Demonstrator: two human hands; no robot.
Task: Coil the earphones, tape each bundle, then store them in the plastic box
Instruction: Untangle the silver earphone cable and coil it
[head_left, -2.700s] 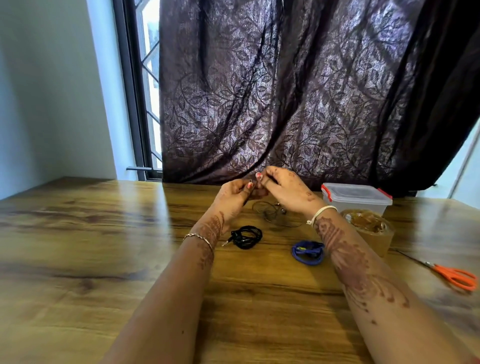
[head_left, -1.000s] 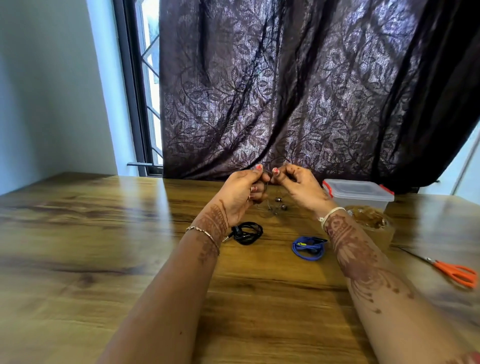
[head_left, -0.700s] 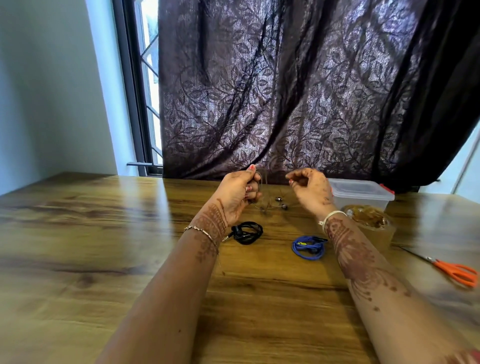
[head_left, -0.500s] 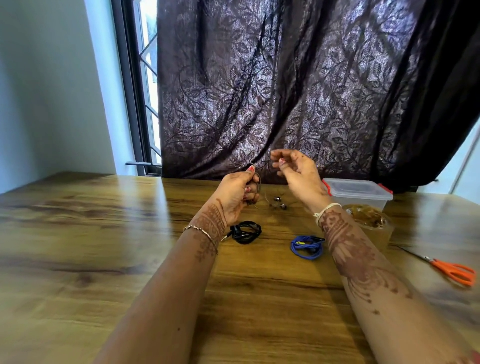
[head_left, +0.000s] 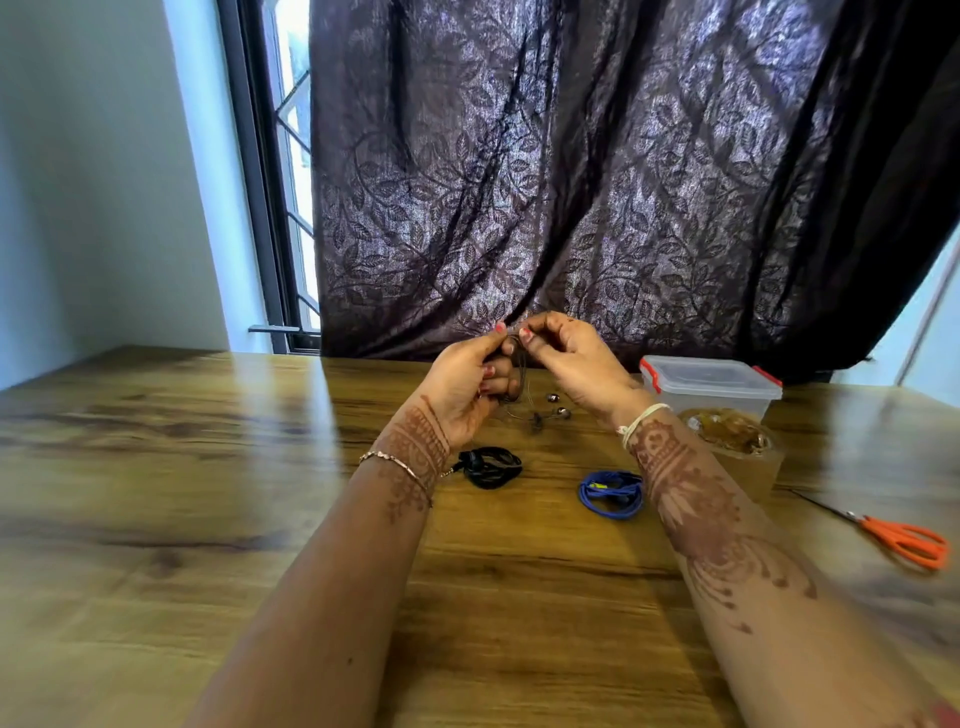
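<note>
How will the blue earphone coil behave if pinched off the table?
The blue earphone coil is thin looped cable, so probably light and floppy, sagging when lifted. I cannot see tape on it, so loops may loosen if one strand is pinched. It lies flat on the table; rolling seems unlikely.

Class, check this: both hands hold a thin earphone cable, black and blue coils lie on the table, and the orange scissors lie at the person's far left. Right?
One error: the head view shows the orange scissors at the person's far right, beyond the tape roll. The rest stands: the left hand and right hand do hold the earphone cable.
</note>
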